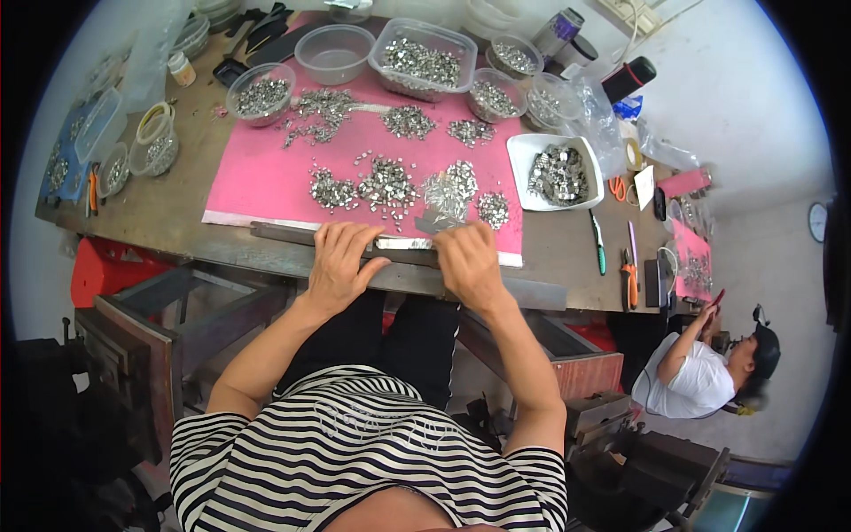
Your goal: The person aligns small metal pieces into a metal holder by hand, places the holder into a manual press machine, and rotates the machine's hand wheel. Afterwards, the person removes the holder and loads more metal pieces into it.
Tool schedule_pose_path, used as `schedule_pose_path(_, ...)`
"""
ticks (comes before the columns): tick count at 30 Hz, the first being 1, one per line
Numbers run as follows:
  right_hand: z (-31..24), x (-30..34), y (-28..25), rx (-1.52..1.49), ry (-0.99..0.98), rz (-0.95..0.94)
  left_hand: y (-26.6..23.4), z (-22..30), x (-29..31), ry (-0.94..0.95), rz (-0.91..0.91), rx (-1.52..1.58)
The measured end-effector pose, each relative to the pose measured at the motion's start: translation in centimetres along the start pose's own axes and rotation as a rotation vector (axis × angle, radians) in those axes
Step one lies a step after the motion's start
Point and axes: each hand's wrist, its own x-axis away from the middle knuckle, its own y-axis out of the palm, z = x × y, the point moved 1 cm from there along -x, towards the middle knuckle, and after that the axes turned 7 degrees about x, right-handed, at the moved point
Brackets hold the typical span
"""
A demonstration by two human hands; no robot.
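Observation:
A long dark metal bar [282,232] lies along the near table edge, with a row of small silver pieces [403,243] lined up on it between my hands. My left hand [341,264] holds the bar, fingers over its far side and thumb stretched along the near side. At the other end of the row, my right hand [470,268] is closed with its fingers pointing down. Whatever its fingertips hold is hidden. Beside those fingers is a flat grey piece [433,222]. Loose heaps of silver pieces [387,182] lie just beyond on a pink cloth [257,177].
Clear tubs of metal pieces [424,66] line the back. A white tray [523,191] of darker pieces stands right, near a green-handled tool [601,259] and orange-handled pliers [629,279]. Left is a red stool [97,275]. Another person [696,372] sits far right, holding a phone-like object.

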Motion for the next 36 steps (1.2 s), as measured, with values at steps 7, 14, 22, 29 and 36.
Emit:
schedule_pose_path(7, 10.8, 0.4, -4.7, 0.448, 0.451, 0.24, -0.1, 0.5, -0.3, 0.0, -0.047, -0.009)
schedule_pose_path(14, 5.4, 4.3, -0.5, 0.162, 0.433, -0.174, 4.8, 3.5, -7.8, 0.212, -0.237, -0.067)
schedule_pose_path(22, 3.0, 6.3, -1.3, 0.188, 0.407, -0.272, 9.5, 4.5, -8.7, 0.185, -0.572, -0.125)
schedule_pose_path(29, 3.2, 7.6, -2.4, 0.035, 0.415, -0.195, 8.1, 3.6, -7.6, 0.198, -0.511, 0.1)
schedule_pose_path(36, 3.7, 7.1, -2.3, -0.061, 0.616, 0.102, 8.9, 2.5, -9.7, 0.131, -0.192, 0.196)
